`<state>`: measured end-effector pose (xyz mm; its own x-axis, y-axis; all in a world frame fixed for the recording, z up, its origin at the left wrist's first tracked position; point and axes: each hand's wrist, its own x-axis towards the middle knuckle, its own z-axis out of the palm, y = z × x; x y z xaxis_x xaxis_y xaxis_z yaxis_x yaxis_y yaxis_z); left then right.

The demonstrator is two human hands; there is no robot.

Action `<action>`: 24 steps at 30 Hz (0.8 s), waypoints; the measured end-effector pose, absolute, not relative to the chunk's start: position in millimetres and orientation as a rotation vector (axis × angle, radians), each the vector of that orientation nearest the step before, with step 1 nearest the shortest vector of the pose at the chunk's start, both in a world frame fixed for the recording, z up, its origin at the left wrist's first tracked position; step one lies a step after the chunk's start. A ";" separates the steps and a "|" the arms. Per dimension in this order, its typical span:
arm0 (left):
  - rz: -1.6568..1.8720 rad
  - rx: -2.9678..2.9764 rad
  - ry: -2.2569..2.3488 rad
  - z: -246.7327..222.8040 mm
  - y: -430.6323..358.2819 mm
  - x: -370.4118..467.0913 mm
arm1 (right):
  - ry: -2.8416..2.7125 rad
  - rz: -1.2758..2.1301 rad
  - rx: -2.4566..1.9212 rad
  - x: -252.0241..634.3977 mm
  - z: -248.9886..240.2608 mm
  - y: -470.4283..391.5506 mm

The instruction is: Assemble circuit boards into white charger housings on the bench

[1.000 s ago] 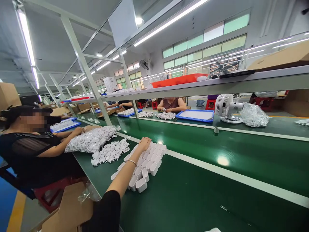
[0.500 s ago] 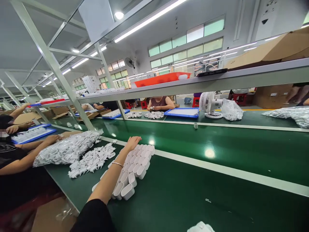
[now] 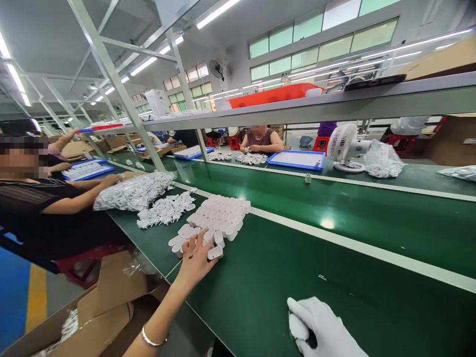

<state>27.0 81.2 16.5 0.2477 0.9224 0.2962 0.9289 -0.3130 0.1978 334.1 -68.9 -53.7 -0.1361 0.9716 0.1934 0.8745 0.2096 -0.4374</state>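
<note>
A worker's bare left hand [image 3: 196, 254], a silver bracelet [image 3: 150, 337] at the wrist, reaches over the near edge of a close-packed block of white plastic cups [image 3: 223, 213] on a green workbench [image 3: 271, 263], fingers spread and bent among the loose nearest ones; whether it grips one cannot be told. The right hand [image 3: 322, 322], in a white glove, is curled low over the bench, well apart from the cups; whether it grasps anything is unclear. Just beyond the block lies a heap of small white parts [image 3: 165, 208], beside a bulging plastic bag [image 3: 134, 191] at a seated co-worker's arm [image 3: 74, 201]. Across the bench, a blue-rimmed tray [image 3: 295, 166] lies near a white fan [image 3: 340, 145].
</note>
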 end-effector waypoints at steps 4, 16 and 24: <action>-0.698 -2.859 -1.777 15.7 76.8 78.4 | -1.939 0.498 -1.896 350.7 -31.0 -62.1; -0.823 -3.364 -1.408 -15.9 83.9 234.0 | -1.499 0.618 -1.960 384.1 -58.1 -70.3; -0.941 -3.528 -1.375 -50.6 82.7 229.9 | -1.347 0.376 -2.132 379.9 -53.8 -70.7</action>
<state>229.9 82.7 -50.6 0.6855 0.7158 0.1333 0.3832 -0.5104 0.7698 379.9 -70.7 -53.8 0.4496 0.8906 0.0691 0.7260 -0.3193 -0.6091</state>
